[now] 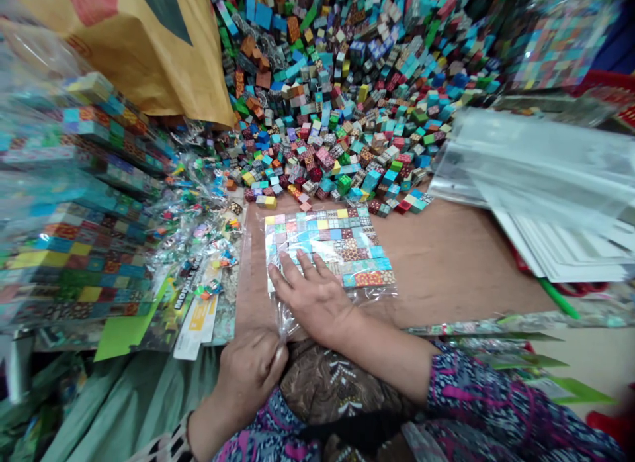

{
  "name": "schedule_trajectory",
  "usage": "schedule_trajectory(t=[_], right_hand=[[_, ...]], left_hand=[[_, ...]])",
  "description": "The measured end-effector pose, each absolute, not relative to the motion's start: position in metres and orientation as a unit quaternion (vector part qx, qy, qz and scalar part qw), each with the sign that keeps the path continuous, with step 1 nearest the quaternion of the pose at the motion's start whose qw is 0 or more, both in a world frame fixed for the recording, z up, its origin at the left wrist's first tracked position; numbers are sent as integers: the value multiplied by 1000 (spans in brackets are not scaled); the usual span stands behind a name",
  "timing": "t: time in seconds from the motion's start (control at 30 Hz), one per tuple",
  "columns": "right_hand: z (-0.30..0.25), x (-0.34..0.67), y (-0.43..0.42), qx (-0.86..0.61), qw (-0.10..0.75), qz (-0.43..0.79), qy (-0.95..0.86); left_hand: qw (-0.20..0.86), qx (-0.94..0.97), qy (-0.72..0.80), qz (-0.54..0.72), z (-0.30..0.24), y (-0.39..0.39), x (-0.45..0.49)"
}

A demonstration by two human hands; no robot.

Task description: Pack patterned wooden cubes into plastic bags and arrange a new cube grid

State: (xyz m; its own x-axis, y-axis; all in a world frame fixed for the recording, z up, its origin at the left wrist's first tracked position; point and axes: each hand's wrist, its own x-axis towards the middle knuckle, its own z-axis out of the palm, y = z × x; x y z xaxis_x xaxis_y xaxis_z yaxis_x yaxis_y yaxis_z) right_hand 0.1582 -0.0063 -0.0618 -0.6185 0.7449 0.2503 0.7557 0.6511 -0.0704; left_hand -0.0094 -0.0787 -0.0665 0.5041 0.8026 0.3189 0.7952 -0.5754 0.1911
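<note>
A clear plastic bag (387, 292) lies on the brown board, with a flat layer of small patterned blocks (347, 240) inside it. My right hand (315, 293) rests on the bag's left part, fingers spread over the blocks. Below it, at the near edge of the board, my left hand (253, 359) is closed in a pinch on the gathered bottom corner of the bag. The blocks come in many colours and prints, set in neat rows.
A large heap of loose blocks (337, 118) covers the back. Bagged block sets (84, 250) are stacked at left, beside small plastic packets (193, 217). White cards (570, 243) and clear bags (536, 157) lie at right. A yellow sack (149, 51) stands at back left.
</note>
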Motion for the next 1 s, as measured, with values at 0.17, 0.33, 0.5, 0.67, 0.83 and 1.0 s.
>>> schedule_trajectory(t=[0.17, 0.33, 0.5, 0.67, 0.83, 1.0], right_hand=[[-60, 165, -6, -394, 122, -25, -911], [-57, 188, -9, -420, 104, -27, -901], [-62, 204, -13, -447, 86, -23, -890], [-65, 200, -14, -443, 76, -44, -892], [-64, 201, -13, -442, 78, -26, -893], [-65, 203, -14, -446, 87, -30, -890]], left_hand=[[23, 842, 505, 188, -67, -82, -9], [0, 823, 538, 180, -68, -84, -17], [-76, 807, 552, 196, -60, -78, -10], [-131, 817, 542, 148, -44, -57, 21], [-117, 865, 480, 90, -40, -39, 38], [-90, 903, 396, 140, -45, -36, 32]])
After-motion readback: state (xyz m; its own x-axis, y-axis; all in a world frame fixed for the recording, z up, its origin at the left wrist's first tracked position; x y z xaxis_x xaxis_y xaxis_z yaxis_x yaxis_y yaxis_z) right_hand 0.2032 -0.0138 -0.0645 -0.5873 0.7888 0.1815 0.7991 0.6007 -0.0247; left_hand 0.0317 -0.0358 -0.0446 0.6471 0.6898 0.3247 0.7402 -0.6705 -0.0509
